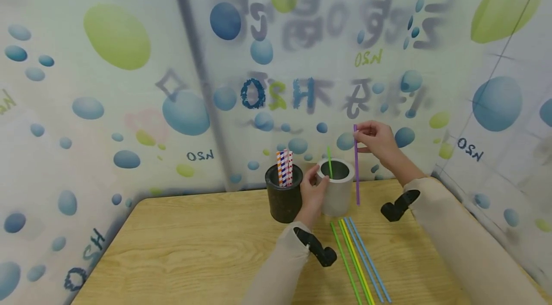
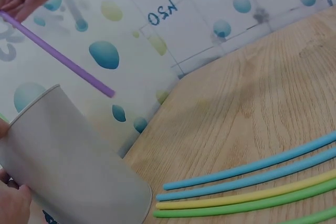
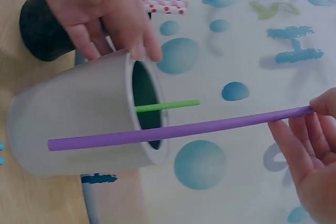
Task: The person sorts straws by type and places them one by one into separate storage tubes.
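Between thumb and fingertips my right hand [image 1: 378, 143] pinches a purple straw [image 1: 356, 171] near its top end. The straw hangs nearly upright, just right of a light grey cup [image 1: 338, 196], its lower end below the level of the rim. My left hand [image 1: 314, 192] grips that cup from the left, fingers at the rim. Inside it leans one green straw [image 3: 173, 105], its upper end sticking out. In the left wrist view the purple straw [image 2: 63, 57] slants beside the grey cup [image 2: 73, 156].
A black cup [image 1: 283, 202] with several patterned paper straws [image 1: 284, 168] stands left of the grey one. Green, yellow and blue straws [image 1: 366, 257] lie side by side on the wooden table [image 1: 194, 242] in front. A patterned curtain [image 1: 172, 56] hangs directly behind.
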`<control>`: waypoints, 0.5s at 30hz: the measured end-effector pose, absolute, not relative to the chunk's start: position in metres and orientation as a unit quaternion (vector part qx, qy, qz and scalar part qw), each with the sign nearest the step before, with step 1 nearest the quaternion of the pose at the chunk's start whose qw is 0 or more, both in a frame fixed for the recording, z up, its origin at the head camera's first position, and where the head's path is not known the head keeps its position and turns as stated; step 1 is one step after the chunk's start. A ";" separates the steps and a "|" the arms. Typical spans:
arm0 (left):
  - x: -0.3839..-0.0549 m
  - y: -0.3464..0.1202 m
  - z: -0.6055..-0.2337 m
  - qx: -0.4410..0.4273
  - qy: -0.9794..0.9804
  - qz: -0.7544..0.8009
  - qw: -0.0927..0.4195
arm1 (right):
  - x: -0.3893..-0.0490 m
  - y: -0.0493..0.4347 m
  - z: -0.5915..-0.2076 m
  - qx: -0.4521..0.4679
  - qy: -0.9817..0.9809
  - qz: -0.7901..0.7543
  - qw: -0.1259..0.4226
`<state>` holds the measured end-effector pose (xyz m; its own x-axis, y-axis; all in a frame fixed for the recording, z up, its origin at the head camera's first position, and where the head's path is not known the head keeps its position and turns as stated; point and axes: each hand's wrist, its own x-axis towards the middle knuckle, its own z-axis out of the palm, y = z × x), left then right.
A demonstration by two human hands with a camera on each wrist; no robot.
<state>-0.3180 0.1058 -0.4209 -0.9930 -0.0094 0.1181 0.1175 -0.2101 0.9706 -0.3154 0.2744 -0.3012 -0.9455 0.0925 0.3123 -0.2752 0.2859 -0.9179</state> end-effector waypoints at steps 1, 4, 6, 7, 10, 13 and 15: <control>-0.318 0.106 -0.421 -0.043 -0.626 -0.778 0.041 | -0.317 0.274 -0.298 0.060 -0.782 0.599 0.161; -0.318 0.106 -0.421 -0.044 -0.628 -0.776 0.044 | -0.318 0.271 -0.289 0.063 -0.765 0.615 0.179; -0.318 0.106 -0.421 -0.042 -0.628 -0.775 0.046 | -0.319 0.268 -0.283 0.065 -0.754 0.626 0.189; -0.318 0.106 -0.421 -0.042 -0.630 -0.774 0.048 | -0.319 0.267 -0.280 0.066 -0.748 0.631 0.194; -0.317 0.106 -0.420 -0.040 -0.634 -0.771 0.052 | -0.321 0.262 -0.272 0.057 -0.739 0.638 0.208; -0.316 0.106 -0.419 -0.041 -0.635 -0.770 0.049 | -0.322 0.258 -0.265 0.042 -0.739 0.635 0.220; -0.316 0.106 -0.419 -0.041 -0.635 -0.770 0.047 | -0.324 0.256 -0.260 0.035 -0.742 0.630 0.226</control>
<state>-0.3162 0.1061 -0.4189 -0.9921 -0.0198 0.1236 0.1251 -0.1902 0.9737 -0.3238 0.2557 -0.2603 -0.8956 0.2332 0.3788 -0.3360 0.2034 -0.9196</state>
